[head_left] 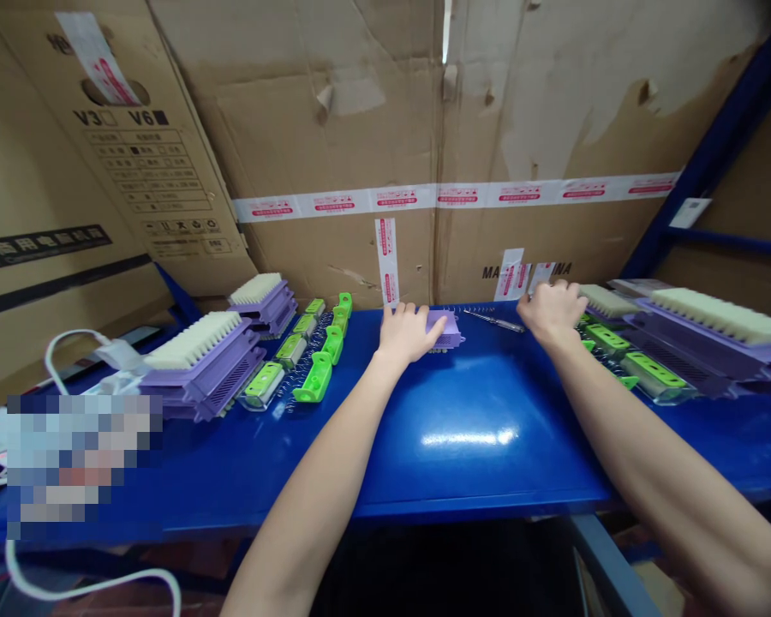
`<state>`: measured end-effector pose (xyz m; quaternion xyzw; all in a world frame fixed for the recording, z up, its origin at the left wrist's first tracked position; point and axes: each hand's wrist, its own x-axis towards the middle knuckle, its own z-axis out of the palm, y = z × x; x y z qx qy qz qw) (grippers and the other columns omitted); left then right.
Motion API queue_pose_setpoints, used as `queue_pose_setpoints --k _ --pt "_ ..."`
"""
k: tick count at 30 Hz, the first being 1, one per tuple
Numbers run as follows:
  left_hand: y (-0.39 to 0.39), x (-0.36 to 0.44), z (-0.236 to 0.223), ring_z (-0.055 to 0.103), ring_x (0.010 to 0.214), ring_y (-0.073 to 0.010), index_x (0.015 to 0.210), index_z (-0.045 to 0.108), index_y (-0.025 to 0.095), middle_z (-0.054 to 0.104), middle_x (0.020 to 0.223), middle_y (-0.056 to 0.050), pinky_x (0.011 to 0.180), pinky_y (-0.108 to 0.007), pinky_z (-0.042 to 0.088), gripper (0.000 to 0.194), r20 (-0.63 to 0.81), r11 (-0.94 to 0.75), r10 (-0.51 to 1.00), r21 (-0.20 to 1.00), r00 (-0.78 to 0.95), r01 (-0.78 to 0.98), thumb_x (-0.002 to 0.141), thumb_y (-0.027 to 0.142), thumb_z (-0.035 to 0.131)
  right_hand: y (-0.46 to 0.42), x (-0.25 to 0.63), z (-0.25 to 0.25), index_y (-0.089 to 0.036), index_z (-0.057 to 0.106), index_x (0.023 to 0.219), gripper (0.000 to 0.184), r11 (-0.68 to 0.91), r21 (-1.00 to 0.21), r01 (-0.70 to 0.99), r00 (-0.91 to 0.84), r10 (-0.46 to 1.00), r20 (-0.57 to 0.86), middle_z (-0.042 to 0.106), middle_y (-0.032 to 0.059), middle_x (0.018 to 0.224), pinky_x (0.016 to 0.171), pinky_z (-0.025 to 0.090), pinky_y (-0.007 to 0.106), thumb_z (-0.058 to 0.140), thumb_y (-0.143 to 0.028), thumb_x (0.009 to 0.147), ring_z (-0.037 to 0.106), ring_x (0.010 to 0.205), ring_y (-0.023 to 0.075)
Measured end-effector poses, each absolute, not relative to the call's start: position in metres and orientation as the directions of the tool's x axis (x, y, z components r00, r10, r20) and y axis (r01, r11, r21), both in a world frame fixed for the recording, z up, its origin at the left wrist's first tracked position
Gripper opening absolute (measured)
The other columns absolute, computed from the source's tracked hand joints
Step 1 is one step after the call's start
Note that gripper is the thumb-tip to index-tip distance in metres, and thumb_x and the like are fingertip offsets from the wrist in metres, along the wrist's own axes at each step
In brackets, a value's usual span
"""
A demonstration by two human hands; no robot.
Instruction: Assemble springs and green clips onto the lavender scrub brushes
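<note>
1. My left hand [406, 332] lies over a purple slotted plastic housing [450, 331] at the back middle of the blue tabletop [469, 403], fingers spread, thumb across the top.
2. My right hand [553, 310] is curled beside the row of green-topped clear cases [655, 368]; its fingertips are hidden, so I cannot tell whether I pinch anything.
3. Between my hands lies a slim metallic tool [498, 321], with small springs [481, 309] just behind it.
4. Bright green pieces [314, 380] line up to my left.
</note>
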<state>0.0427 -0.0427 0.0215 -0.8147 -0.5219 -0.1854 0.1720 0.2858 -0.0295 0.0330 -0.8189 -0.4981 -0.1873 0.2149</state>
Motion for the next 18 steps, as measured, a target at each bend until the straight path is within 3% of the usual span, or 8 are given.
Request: queue_pose_setpoints --k 7,12,18 --pt "-0.043 0.044 0.022 0.055 0.107 -0.0302 0.114 0.061 0.017 0.064 0.109 -0.014 0.09 -0.044 0.037 0.057 0.47 -0.382 0.799 -0.083 0.374 0.92 0.094 0.056 0.025 -0.02 0.314 0.037 -0.006 0.063 0.112 0.039 -0.521 -0.131 0.843 0.533 0.779 0.331 0.055 0.0261 0.115 0.088 0.037 0.047 0.046 -0.027 0.083 0.048 0.114 0.0341" --pt "-0.044 0.043 0.022 0.055 0.107 -0.0305 0.113 0.061 0.017 0.064 0.11 -0.015 0.09 -0.044 0.036 0.056 0.468 -0.389 0.8 -0.073 0.376 0.918 0.094 0.055 0.026 -0.017 0.338 0.041 -0.01 0.061 0.116 0.04 -0.548 -0.143 0.824 0.566 0.803 0.187 0.058 0.0235 0.114 0.077 0.04 0.037 0.052 -0.026 0.081 0.054 0.109 0.0314" --pt "-0.044 0.043 0.022 0.055 0.107 -0.0305 0.113 0.061 0.016 0.064 0.111 -0.014 0.09 -0.044 0.037 0.056 0.47 -0.387 0.799 -0.076 0.376 0.919 0.094 0.056 0.026 -0.014 0.349 0.047 -0.007 0.06 0.119 0.041 -0.551 -0.137 0.823 0.566 0.815 0.123 0.059 0.0264 0.112 0.069 0.038 0.034 0.054 -0.022 0.081 0.059 0.102 0.03"
